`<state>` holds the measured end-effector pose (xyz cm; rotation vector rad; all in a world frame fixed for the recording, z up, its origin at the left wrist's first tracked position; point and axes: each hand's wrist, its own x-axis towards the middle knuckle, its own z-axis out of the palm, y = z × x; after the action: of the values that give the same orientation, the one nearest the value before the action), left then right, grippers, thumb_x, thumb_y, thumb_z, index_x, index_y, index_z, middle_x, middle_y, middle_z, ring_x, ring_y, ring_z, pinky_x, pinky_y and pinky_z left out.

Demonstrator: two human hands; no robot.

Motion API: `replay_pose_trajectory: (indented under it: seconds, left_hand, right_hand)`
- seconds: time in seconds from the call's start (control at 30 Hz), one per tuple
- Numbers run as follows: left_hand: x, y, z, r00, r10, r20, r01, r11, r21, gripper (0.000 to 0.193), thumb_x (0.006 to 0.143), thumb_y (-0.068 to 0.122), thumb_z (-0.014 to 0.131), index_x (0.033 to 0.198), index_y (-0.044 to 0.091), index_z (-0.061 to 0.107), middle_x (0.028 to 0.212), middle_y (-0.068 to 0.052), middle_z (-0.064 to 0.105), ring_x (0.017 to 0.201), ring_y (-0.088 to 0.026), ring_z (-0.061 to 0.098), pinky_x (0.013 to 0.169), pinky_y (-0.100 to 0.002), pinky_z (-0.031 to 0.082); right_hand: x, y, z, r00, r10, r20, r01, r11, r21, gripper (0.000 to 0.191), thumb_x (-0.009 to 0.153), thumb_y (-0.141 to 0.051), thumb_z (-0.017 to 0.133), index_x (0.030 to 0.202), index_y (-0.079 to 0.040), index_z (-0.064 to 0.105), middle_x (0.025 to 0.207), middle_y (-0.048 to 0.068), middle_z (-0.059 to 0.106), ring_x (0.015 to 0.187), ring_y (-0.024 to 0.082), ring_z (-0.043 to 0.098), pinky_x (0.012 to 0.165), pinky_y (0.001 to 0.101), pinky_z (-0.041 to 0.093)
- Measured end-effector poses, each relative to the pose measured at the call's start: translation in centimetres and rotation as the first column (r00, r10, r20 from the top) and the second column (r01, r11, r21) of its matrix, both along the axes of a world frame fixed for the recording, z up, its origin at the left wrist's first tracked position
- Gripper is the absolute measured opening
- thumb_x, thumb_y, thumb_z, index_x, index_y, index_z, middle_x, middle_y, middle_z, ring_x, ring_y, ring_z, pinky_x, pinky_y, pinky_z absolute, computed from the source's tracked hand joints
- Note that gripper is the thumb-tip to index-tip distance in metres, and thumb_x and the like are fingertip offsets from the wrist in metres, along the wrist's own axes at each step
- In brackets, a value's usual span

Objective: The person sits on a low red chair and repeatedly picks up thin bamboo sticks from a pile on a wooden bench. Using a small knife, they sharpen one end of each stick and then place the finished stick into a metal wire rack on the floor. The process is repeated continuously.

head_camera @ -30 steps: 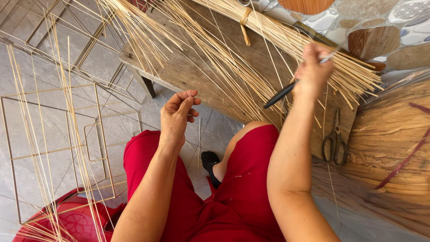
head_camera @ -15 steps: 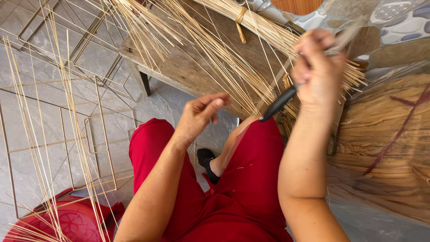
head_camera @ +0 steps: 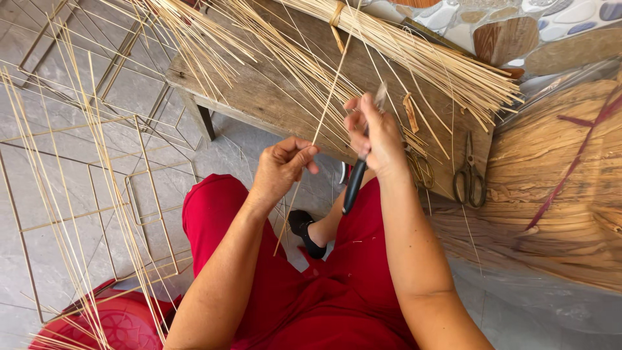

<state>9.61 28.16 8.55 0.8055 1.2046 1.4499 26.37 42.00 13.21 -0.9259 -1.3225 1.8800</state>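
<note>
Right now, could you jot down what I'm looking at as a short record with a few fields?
Left hand: pinches one thin pale bamboo strip between fingertips
Right hand: grips a black-handled knife, blade up by the strip
Bench: weathered wooden bench strewn with pale bamboo strips
Bundle: tied bundle of bamboo strips across the bench
Scissors: grey metal scissors at the bench's right end
Floor: thin wire frames on grey tiles

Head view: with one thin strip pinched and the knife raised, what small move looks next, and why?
Probably bring the knife blade against the strip. The left hand pinches the strip, which runs up across the bench, and the right hand holds the knife beside it.
</note>
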Motion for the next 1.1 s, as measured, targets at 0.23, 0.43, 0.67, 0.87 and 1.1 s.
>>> replay_pose_trajectory:
  seconds: [0.23, 0.43, 0.67, 0.87, 1.1]
  left_hand:
    - [-0.9, -2.3, 0.6, 1.0, 0.012, -0.023, -0.011, 0.999, 0.053, 0.025, 0.103, 0.029, 0.064, 0.1, 0.007, 0.075, 0.069, -0.001, 0.071, 0.057, -0.003, 0.05, 0.053, -0.021, 0.042]
    - [1.1, -4.8, 1.7, 0.998, 0.022, -0.06, -0.023, 1.0, -0.015, 0.024, 0.104, 0.025, 0.062, 0.099, 0.006, 0.076, 0.066, -0.002, 0.068, 0.055, -0.004, 0.049, 0.052, -0.022, 0.04]
    - [6.5, -10.4, 4.1, 0.992, -0.066, -0.106, 0.05, 0.988, -0.143, 0.025, 0.102, 0.022, 0.06, 0.097, 0.003, 0.076, 0.058, -0.001, 0.063, 0.051, -0.005, 0.055, 0.049, -0.023, 0.043]
    - [9.6, -13.6, 5.9, 0.956, -0.044, -0.289, -0.009, 0.984, -0.179, 0.02, 0.099, 0.015, 0.063, 0.099, 0.0, 0.076, 0.063, 0.001, 0.064, 0.053, -0.004, 0.057, 0.05, -0.022, 0.046]
    - [10.6, -17.5, 5.6, 0.929, -0.083, -0.361, -0.031, 0.954, -0.298, 0.019, 0.096, 0.015, 0.064, 0.098, 0.001, 0.078, 0.056, -0.001, 0.063, 0.05, -0.005, 0.056, 0.045, -0.024, 0.042]
  right_hand:
    - [0.6, -3.4, -1.3, 0.968, 0.249, 0.024, -0.244, 0.961, -0.126, 0.074, 0.101, -0.066, 0.034, 0.136, -0.005, 0.056, 0.071, -0.004, 0.055, 0.046, -0.001, 0.034, 0.039, 0.0166, 0.027]
    - [3.0, -5.1, -0.7, 0.943, 0.275, -0.186, -0.304, 0.941, -0.148, 0.056, 0.106, -0.033, 0.057, 0.148, 0.003, 0.049, 0.081, -0.001, 0.055, 0.058, 0.006, 0.045, 0.051, 0.0223, 0.038]
    - [7.4, -8.3, 0.8, 0.823, 0.5, -0.269, -0.547, 0.825, -0.141, 0.053, 0.1, -0.016, 0.065, 0.149, -0.004, 0.049, 0.074, 0.001, 0.058, 0.051, 0.007, 0.051, 0.046, 0.0219, 0.044]
    - [9.4, -9.7, 0.0, 0.868, 0.453, -0.206, -0.484, 0.863, -0.143, 0.033, 0.1, -0.01, 0.066, 0.13, 0.002, 0.059, 0.08, 0.006, 0.065, 0.048, 0.009, 0.051, 0.044, 0.0223, 0.042]
    - [11.3, -9.0, -0.5, 0.891, 0.413, -0.19, -0.438, 0.891, -0.117, 0.026, 0.1, -0.009, 0.066, 0.124, 0.002, 0.064, 0.076, 0.004, 0.063, 0.047, 0.007, 0.049, 0.043, 0.0202, 0.038]
